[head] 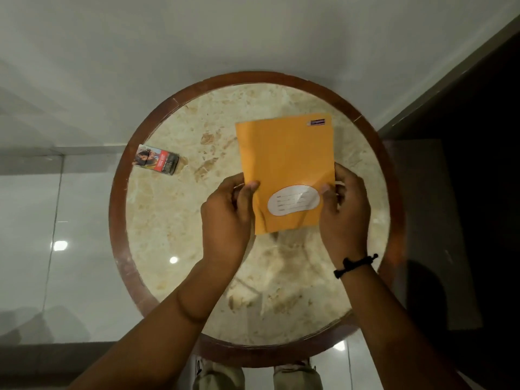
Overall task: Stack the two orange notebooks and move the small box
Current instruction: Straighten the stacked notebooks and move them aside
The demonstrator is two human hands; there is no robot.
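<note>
An orange notebook (285, 161) with a white oval label lies over the right half of the round marble table (225, 291). My left hand (226, 220) grips its lower left edge, thumb on the cover. My right hand (344, 212) holds its lower right edge, a black band on the wrist. Only one orange cover shows; I cannot tell whether a second notebook lies beneath it. A small box (156, 162) with a picture and a red and dark print lies flat near the table's left rim, apart from both hands.
The table has a brown wooden rim (119, 220). Glossy pale floor tiles (70, 263) spread to the left, with a white wall behind. A dark area (464, 192) stands to the right. My shoes (295, 375) show beneath the table's near edge.
</note>
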